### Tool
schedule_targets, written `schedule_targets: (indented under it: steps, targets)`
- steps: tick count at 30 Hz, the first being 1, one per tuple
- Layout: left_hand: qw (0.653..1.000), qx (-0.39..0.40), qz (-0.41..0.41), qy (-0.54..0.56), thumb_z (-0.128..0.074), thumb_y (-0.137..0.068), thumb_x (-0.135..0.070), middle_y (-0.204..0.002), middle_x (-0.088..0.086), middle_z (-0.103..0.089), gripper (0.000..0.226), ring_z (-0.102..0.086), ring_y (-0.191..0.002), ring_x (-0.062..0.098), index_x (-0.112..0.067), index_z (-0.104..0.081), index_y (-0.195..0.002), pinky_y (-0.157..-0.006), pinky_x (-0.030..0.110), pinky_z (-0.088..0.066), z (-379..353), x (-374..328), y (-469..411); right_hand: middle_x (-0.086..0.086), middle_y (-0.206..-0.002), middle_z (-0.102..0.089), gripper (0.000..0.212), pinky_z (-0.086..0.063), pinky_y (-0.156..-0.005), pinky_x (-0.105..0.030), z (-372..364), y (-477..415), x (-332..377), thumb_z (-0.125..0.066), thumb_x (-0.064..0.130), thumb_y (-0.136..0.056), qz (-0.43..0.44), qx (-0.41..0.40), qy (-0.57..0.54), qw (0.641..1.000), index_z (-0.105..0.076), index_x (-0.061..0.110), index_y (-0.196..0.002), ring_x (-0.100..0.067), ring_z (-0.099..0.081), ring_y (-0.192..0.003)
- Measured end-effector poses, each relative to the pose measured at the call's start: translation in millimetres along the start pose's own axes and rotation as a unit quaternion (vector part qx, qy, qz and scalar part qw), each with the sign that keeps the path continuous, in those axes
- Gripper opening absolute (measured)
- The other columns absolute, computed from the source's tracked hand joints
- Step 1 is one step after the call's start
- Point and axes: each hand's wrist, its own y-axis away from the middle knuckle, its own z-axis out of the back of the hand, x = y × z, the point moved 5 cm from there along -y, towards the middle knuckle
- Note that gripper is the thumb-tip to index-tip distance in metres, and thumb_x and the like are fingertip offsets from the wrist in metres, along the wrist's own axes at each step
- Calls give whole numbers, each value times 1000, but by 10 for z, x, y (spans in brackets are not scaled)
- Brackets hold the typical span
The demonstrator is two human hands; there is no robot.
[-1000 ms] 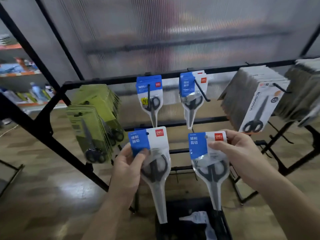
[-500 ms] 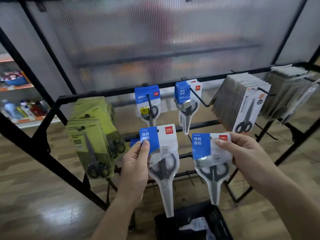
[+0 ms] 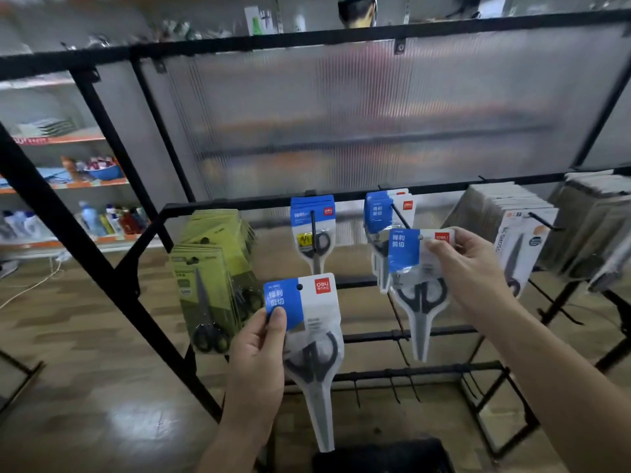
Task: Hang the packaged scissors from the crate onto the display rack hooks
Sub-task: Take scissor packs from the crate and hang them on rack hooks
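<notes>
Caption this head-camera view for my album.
Right hand holds a scissors pack near a rack hook; left hand holds a second pack.

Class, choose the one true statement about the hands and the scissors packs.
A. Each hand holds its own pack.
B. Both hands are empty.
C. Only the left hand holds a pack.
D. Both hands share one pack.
A: the left hand pinches the lower pack, and the right hand holds the upper pack beside the hung packs.
</notes>
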Motion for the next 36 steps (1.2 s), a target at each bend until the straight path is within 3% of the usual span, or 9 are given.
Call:
schedule_targets:
  steps: [3, 6, 9, 13, 21, 24, 26, 30, 36]
  targets:
    - [1000, 14, 1, 1, -53, -97, -39, -93, 16, -76, 26, -69, -87, 31, -34, -78, -95, -91, 62, -53, -104, -13, 65, -35, -100, -63, 26, -56, -76, -64, 16, -151, -52, -62, 20, -101, 3, -15, 8, 1000, -58, -6, -96, -45, -68, -83]
    - [1000, 20, 6, 3, -55, -90, -46, -96, 24, -73, 27, -67, -95, 52, -31, -78, -96, -92, 74, -49, -161, 13, 100, -36, -95, -61, 29, -54, -72, -66, 37, -189, -132, -62, 21, -100, 8, -1, 33, 999, -58, -6, -92, -36, -61, -74]
    - [1000, 16, 13, 5, -56, -92, -49, -96, 22, -75, 28, -63, -101, 57, -31, -77, -98, -91, 75, -49, -196, 71, 90, -26, -90, -68, 23, -59, -73, -57, 43, -164, -170, -62, 23, -101, 14, 4, 47, 999, -67, 5, -89, -38, -69, -77]
    - [999, 31, -13, -25, -57, -97, -59, -98, 30, -69, 38, -60, -97, 59, -25, -74, -98, -87, 75, -50, -397, 125, 61, -13, -89, -74, 15, -62, -67, -40, -52, -326, -217, -62, 24, -102, -25, 17, 24, 999, -71, 14, -95, -21, -73, -76]
    - [988, 136, -8, -74, -50, -108, -22, -103, 5, -77, 19, -75, -94, 25, -30, -67, -104, -76, 41, -63, -1217, 98, -75, -1, -96, -73, 17, -56, -79, -33, -205, -945, -221, -67, 31, -98, -72, 32, 55, 995, -70, 15, -102, -19, -70, -96]
    - [985, 151, -11, -86, -56, -106, -26, -96, 10, -75, 13, -75, -90, 33, -24, -67, -98, -79, 58, -62, -1447, 57, -154, -3, -114, -71, 33, -56, -87, -38, -83, -886, -268, -73, 27, -94, -82, 56, 64, 993, -65, 13, -122, -19, -67, -104]
    - [984, 147, -26, -96, -59, -104, -31, -93, 10, -75, 17, -75, -88, 29, -16, -66, -99, -79, 55, -62, -1564, 25, -216, -1, -119, -68, 46, -59, -86, -39, 66, -719, -300, -78, 24, -90, -81, 76, 59, 992, -60, 13, -130, -19, -67, -105]
    - [984, 141, -30, -107, -57, -104, -37, -91, 5, -76, 22, -75, -81, 15, -16, -66, -100, -69, 35, -59, -1723, 12, -321, 7, -115, -70, 38, -52, -78, -23, 433, -358, -397, -73, 26, -94, -56, 102, 102, 988, -61, 17, -130, -6, -66, -103]
    - [988, 103, -24, -113, -59, -104, -34, -93, 4, -78, 19, -77, -85, 20, -16, -66, -104, -79, 48, -63, -1827, 44, -491, 14, -112, -72, 27, -49, -79, -19, 851, -22, -498, -67, 27, -97, -53, 113, 108, 986, -64, 27, -124, -2, -65, -107]
